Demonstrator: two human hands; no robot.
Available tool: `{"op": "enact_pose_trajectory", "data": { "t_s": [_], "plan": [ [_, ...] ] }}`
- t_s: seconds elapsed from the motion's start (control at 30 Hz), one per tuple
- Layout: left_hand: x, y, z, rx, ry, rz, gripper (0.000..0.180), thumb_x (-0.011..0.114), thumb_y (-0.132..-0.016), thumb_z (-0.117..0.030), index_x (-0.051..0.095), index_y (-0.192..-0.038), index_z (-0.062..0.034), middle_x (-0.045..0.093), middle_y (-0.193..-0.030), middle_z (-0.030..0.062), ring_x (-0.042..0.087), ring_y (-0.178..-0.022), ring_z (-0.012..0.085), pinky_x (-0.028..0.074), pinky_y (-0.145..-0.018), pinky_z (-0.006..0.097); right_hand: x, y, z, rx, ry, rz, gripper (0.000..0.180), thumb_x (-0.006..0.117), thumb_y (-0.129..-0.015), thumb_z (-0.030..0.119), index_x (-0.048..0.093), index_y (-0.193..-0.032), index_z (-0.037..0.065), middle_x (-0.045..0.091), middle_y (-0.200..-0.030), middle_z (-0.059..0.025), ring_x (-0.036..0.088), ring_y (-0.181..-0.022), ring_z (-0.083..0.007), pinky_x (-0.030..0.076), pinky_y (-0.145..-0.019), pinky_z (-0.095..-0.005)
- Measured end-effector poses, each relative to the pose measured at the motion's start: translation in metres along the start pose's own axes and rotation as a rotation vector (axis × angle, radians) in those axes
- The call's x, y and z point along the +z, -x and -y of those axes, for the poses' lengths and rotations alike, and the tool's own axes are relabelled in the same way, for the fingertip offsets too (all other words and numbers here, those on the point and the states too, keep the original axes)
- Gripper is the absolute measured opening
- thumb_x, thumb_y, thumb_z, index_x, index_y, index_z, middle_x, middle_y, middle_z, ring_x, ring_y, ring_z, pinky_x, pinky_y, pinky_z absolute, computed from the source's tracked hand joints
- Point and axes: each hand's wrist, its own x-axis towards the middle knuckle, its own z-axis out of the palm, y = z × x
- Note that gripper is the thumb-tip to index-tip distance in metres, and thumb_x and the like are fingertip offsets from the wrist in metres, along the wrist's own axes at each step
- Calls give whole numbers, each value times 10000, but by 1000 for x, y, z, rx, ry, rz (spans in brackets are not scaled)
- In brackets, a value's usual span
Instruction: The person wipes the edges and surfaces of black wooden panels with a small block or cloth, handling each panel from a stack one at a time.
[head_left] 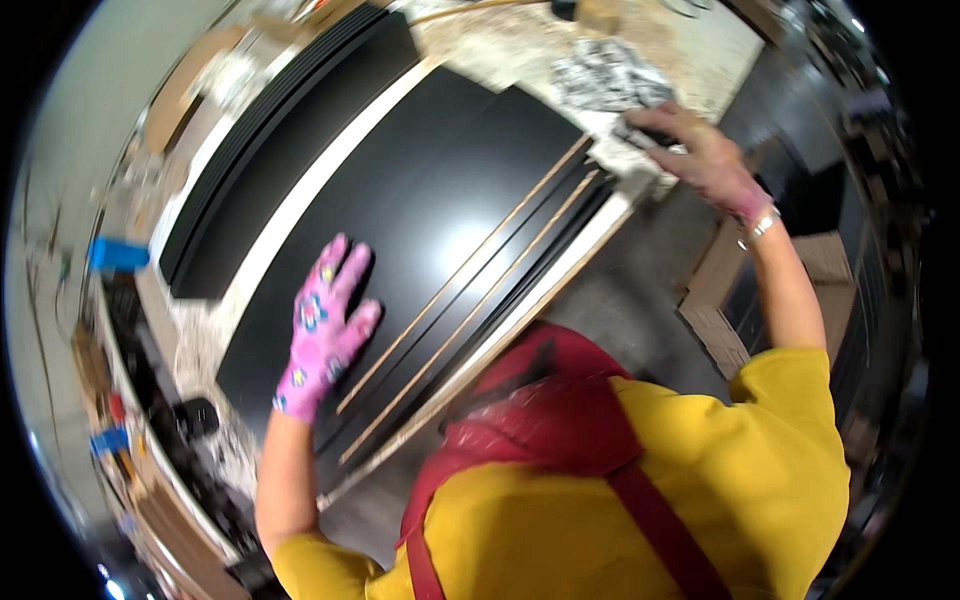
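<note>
My left hand (325,335), in a pink glove with a flower print, lies flat with fingers spread on a glossy black panel (400,190). My right hand (710,165), in a stained pinkish glove, is at the right end of the bench with its thumb and fingers apart. A small dark lump (652,132) shows between them; blur hides what it is and whether they touch it. Beyond that hand lies a crumpled grey-and-white cloth (612,76). More dark panels with two thin tan edges (470,262) lie along the near side.
A stack of long black boards (290,150) lies across the far side of the bench. At the left are a blue box-like object (118,254) and a black object (197,417). An open cardboard box (722,300) stands on the floor at the right.
</note>
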Motion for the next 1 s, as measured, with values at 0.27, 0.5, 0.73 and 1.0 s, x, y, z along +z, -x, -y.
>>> {"op": "enact_pose_trajectory", "data": {
  "t_s": [0.27, 0.5, 0.73, 1.0],
  "plan": [
    [-17, 74, 66, -107, -317, -66, 540, 560, -931, -206, 498, -1463, -134, 426, -1538, 151, 372, -1429, 389, 303, -1173, 487, 25, -46, -21, -432, 281, -79, 456, 653, -849, -24, 638, -1271, 150, 625, -1127, -128, 607, -1016, -331, 503, -889, -388],
    [-11, 70, 66, -152, -325, -31, 559, 535, -932, -202, 476, -1484, -136, 391, -1568, 130, 335, -1456, 368, 272, -1189, 476, 20, -53, -19, -422, 240, 0, 446, 660, -877, 9, 624, -1303, 136, 606, -1178, -124, 594, -1070, -321, 495, -911, -381],
    [-15, 78, 69, -141, -304, -56, 550, 527, -930, -221, 489, -1474, -149, 404, -1556, 131, 338, -1451, 367, 281, -1182, 476, 34, -63, 1, -593, 331, 83, 392, 656, -909, 63, 637, -1287, 165, 635, -1141, -131, 616, -1037, -326, 513, -874, -376],
    [-18, 70, 58, -173, -339, -38, 505, 493, -966, -211, 495, -1463, -122, 430, -1539, 149, 366, -1439, 378, 298, -1179, 473, 29, -72, 9, -755, 437, 89, 424, 704, -855, 38, 657, -1259, 159, 634, -1034, -96, 624, -943, -299, 525, -794, -373]
  ]
}}
